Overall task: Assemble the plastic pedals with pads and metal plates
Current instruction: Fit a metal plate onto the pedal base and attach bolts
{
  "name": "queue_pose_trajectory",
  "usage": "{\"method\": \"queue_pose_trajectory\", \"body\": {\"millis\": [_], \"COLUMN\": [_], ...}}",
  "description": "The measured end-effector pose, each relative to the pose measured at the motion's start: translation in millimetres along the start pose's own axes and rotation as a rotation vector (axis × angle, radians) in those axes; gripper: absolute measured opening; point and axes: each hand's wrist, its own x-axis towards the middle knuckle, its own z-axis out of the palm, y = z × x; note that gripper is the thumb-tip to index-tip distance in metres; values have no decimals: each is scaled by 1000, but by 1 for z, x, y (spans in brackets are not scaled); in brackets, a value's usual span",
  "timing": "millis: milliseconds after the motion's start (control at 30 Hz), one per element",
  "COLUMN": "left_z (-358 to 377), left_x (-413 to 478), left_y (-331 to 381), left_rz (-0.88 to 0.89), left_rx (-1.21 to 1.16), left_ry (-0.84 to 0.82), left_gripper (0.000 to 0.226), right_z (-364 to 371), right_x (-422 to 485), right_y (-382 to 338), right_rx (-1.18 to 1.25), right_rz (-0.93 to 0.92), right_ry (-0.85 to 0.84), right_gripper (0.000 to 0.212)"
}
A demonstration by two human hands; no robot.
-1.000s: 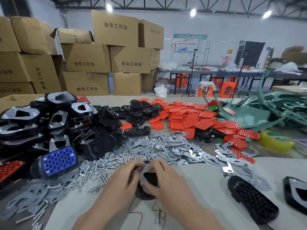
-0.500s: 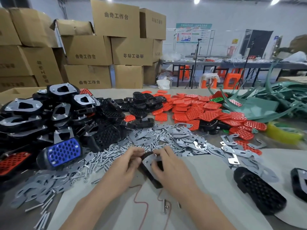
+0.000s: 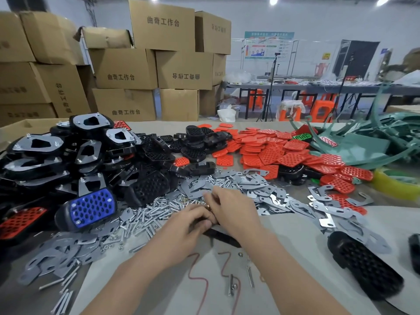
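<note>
The black pedal (image 3: pixel 223 237) lies at the near centre of the table (image 3: pixel 306 248), mostly hidden under both hands. The left hand (image 3: pixel 188 226) curls its fingers round the pedal's edge, gripping it. The right hand (image 3: pixel 235 212) lies over the pedal with its fingers reaching toward 12 o'clock, and I cannot tell whether it holds anything. From the pedal, screws (image 3: pixel 159 212) lie at 10 o'clock, metal plates (image 3: pixel 261 185) at 1 o'clock with red pads (image 3: pixel 284 155) beyond them, and a blue-padded pedal (image 3: pixel 91 208) at 9 o'clock.
</note>
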Motion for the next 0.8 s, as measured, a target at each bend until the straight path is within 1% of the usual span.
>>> {"method": "queue_pose_trajectory", "body": {"millis": [67, 133, 167, 200, 233, 267, 300, 367, 400, 433, 567, 667, 733, 800], "left_z": [0, 0, 0, 0, 0, 1, 1, 3, 4, 4, 5, 10, 18, 21], "left_x": [-2, -5, -6, -6, -6, -5, -3, 0, 0, 0, 0, 4, 7, 7], "left_y": [-4, -5, -3, -1, 0, 2, 5, 10, 11, 12, 11, 12, 14, 16], "left_rz": [-5, -43, -56, -57, -49, -39, -34, -48, -50, -44, 28, 102, 187, 179], "left_rx": [14, -15, 6, 43, 69, 82, 89, 111, 123, 134, 194, 271, 367, 387], "left_ry": [2, 12, 2, -16, -35, -51, -67, -91, -92, -90, -80, -107, -138, -156], "left_gripper": [24, 26, 31, 42, 54, 63, 66, 59, 54, 50, 47, 40, 41, 49], "right_z": [-14, -26, -30, -33, -34, -34, -34, -31, -30, -27, -23, -18, -15, -11], "right_x": [1, -8, -18, -31, -45, -59, -71, -85, -87, -88, -78, -73, -69, -60], "right_y": [3, 14, 20, 26, 32, 37, 42, 48, 49, 50, 49, 50, 48, 45], "right_rx": [148, 325, 366, 386, 396, 402, 404, 431, 441, 452, 497, 503, 460, 431], "right_rz": [10, 90, 122, 140, 147, 162, 185, 217, 224, 235, 332, 383, 399, 389], "right_ry": [49, 181, 224, 225, 188, 125, 62, -15, -19, 6, 85, 106, 120, 149], "right_gripper": [48, 43, 37, 32, 32, 33, 32, 13, 10, 14, 21, 19, 18, 20]}}
